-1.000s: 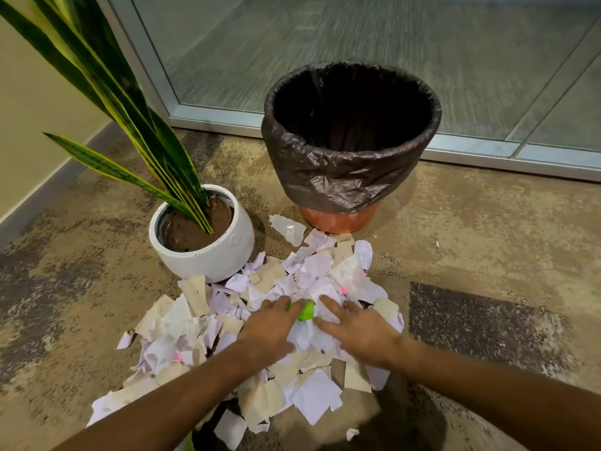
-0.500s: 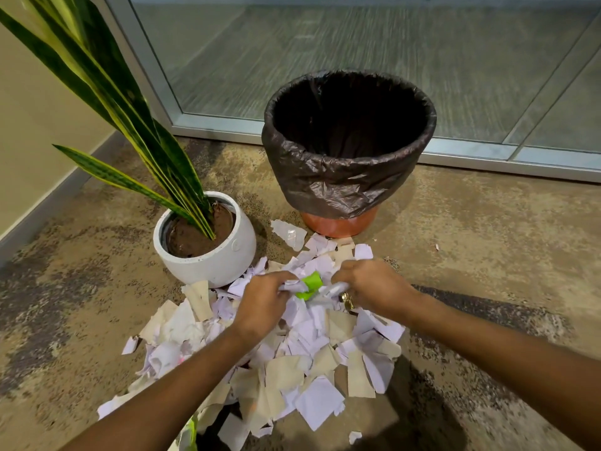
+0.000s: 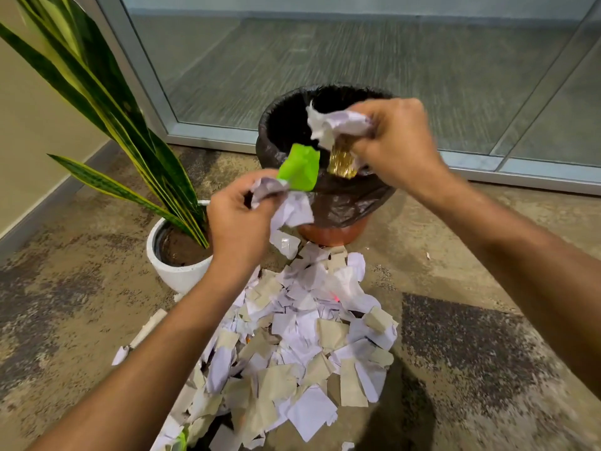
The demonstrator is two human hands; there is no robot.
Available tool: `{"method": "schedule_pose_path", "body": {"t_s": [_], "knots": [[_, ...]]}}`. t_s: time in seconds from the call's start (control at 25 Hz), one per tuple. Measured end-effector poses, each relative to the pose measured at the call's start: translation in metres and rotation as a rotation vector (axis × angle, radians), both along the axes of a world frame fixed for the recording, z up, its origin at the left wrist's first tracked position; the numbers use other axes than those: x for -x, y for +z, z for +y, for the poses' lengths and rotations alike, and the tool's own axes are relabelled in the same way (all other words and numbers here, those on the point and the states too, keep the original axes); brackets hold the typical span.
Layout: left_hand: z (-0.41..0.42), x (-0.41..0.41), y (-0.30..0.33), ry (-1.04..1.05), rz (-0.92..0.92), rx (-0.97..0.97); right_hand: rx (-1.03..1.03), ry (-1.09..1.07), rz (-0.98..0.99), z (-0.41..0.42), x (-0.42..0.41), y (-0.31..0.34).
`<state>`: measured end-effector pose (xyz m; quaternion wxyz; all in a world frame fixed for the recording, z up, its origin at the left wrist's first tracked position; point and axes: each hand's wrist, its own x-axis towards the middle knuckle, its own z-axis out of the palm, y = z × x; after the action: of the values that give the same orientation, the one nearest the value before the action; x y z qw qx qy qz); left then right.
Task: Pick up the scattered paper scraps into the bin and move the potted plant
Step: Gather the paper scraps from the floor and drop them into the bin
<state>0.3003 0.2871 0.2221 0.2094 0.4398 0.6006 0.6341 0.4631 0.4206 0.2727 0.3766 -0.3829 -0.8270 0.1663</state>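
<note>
I see the paper scraps [image 3: 302,346] as a loose heap of torn white and tan pieces on the mottled floor [image 3: 471,336], running from just below the bin [image 3: 338,196] toward me, with the potted plant [image 3: 177,255] in its white pot standing at the heap's left edge, near the bin but apart from it. The bin is a terracotta-coloured tub lined with a dark plastic bag, set in front of the glass partition [image 3: 357,66]. Half a second ago both hands were low over the heap, gathering pieces; now they are lifted with what they gathered, and the heap shows a gap where they were. My left hand [image 3: 240,222] is curled round a crumple of white scraps with a bright green scrap [image 3: 300,167] sticking up from it, and it sits in front of the bin's near wall. My right hand [image 3: 395,141] has its fingers bunched tight on a wad of white paper and a shiny gold bit [image 3: 341,162], held over the bin's opening.
</note>
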Motion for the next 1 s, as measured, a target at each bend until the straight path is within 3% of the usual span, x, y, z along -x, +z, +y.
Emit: {"method": "schedule_pose_path", "body": {"t_s": [0.16,0.36,0.44,0.6,0.8,0.88,1.0], "knots": [[0.038,-0.01,0.03,0.043,-0.052,-0.107,-0.069,-0.172,-0.139,0.038,0.016,-0.003],[0.093,-0.015,0.053,0.103,-0.005,-0.168,0.038,-0.151,-0.304,0.056,0.015,-0.022],[0.111,-0.014,0.058,0.096,0.031,-0.113,0.075,-0.141,-0.335,0.06,0.01,-0.025],[0.119,-0.002,0.048,-0.07,0.252,0.225,0.132,-0.202,-0.249,0.069,-0.002,-0.013],[0.05,0.034,0.013,-0.082,0.557,0.147,-0.038,-0.167,-0.045,0.033,0.002,-0.004],[0.002,0.058,-0.01,-0.113,0.699,0.146,-0.132,-0.014,-0.056,0.002,0.021,-0.015],[-0.076,0.097,-0.057,-0.158,0.788,0.296,-0.166,0.236,-0.199,-0.051,0.055,-0.053]]}}
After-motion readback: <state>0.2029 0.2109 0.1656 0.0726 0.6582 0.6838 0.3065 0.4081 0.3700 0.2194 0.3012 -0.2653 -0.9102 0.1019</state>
